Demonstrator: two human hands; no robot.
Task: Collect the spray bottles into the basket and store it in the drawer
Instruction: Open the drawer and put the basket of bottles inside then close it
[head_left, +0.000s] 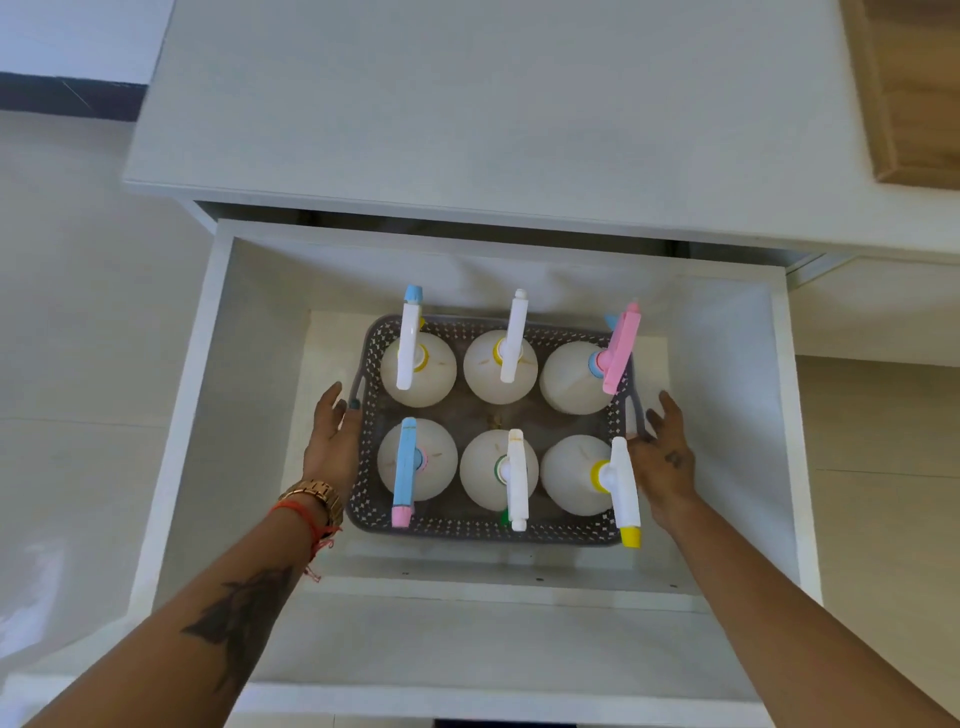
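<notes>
Setting: pale tiled floor on both sides; a white cabinet top (467, 104) at the far side, with the corner of a wooden tray (914, 88) at far right.
Drawer: the white drawer (218, 415) below the top is pulled fully out toward me and is deep.
Basket: the grey perforated basket (483, 532) sits on the drawer floor, roughly central, well clear of all four walls.
Contents: six spray bottles (500, 366) stand upright inside, two rows of three, nozzles white, blue, pink and yellow-tipped.
Left hand: my left hand (332, 441) lies along the basket's left side, fingers straight and relaxed at the handle, gripping nothing.
Right hand: my right hand (667, 457) sits at the basket's right handle, fingers spread loose; no grip that I can see.
Step in hand: I judge collecting done and the basket set down, hands at the point of release.
Next move: both hands need to lift clear of the nozzles, then push the drawer front squarely shut.
Writing: no brand, label or text legible on bottles, basket or cabinet.
</notes>
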